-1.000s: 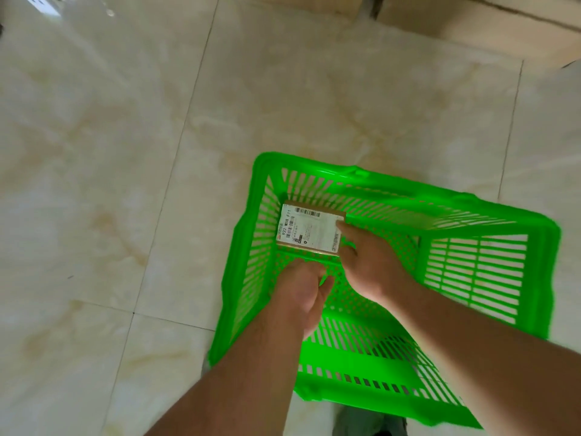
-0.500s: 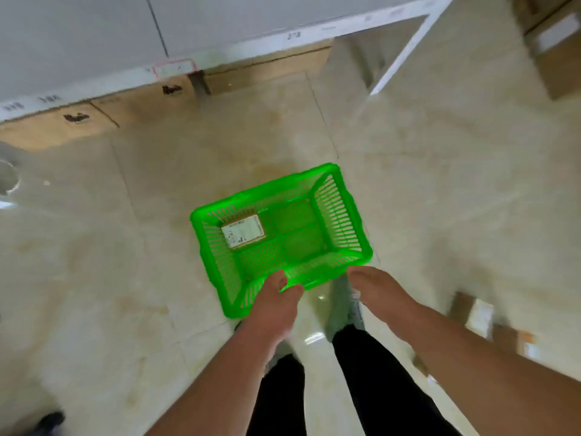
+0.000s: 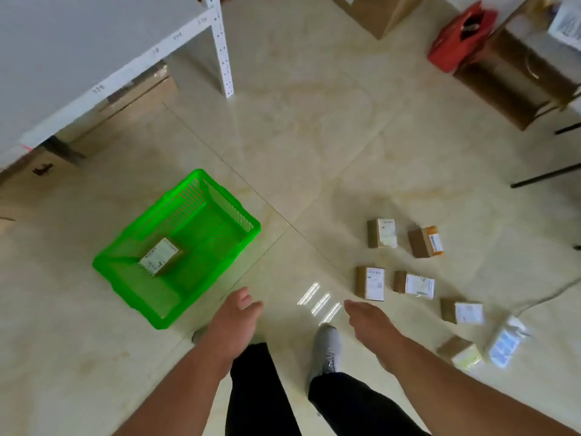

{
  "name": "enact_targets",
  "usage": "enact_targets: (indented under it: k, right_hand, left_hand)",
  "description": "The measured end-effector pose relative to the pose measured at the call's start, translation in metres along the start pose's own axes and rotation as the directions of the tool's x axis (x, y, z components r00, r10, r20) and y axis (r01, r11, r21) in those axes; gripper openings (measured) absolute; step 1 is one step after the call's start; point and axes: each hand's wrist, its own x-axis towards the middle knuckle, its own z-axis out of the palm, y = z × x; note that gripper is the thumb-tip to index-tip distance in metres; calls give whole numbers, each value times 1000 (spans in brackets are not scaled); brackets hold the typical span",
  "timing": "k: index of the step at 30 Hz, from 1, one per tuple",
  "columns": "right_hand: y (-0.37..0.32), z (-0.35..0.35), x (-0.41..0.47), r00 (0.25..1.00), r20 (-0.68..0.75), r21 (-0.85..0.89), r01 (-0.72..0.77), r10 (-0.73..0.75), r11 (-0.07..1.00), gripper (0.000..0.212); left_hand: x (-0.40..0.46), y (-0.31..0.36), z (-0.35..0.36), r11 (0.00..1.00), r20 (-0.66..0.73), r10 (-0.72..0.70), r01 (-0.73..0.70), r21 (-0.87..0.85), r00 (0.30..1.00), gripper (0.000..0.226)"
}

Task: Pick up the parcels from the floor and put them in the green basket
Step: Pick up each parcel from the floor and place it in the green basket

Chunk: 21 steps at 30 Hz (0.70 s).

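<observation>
Green plastic, the basket [image 3: 201,221] is sitting on the tiled floor [image 3: 314,146] at left of centre, with one labelled parcel [image 3: 161,257] lying inside it. Both hands are hanging empty at the lower middle of the frame: the left hand [image 3: 234,325] is loosely open, the right hand [image 3: 372,325] is open with fingers extended. More parcels [image 3: 413,284] are lying scattered on the floor at right, apart from the basket.
</observation>
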Motion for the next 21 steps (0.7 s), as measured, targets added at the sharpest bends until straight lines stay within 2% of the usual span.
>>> enact_targets:
  k: [3, 9, 13, 17, 21]
  right_hand:
    - [38, -47, 4, 996, -31, 90, -83, 86, 992, 32]
    - [103, -126, 29, 979, -108, 201, -146, 170, 969, 34]
    - [150, -152, 54, 960, -144, 317, -187, 242, 930, 32]
    - [200, -166, 84, 956, -115, 362, -213, 270, 908, 11]
    - [247, -178, 113, 934, -115, 472, -247, 337, 846, 14]
  left_hand:
    - [-5, 0, 61, 999, 1, -8, 7, 35, 1000, 63]
    - [1, -2, 166, 994, 165, -59, 43, 96, 984, 69]
    - [28, -6, 212, 985, 219, -93, 59, 159, 971, 69]
    - [62, -22, 259, 975, 241, -132, 82, 208, 961, 79]
    - [86, -47, 306, 971, 235, -160, 110, 212, 959, 87]
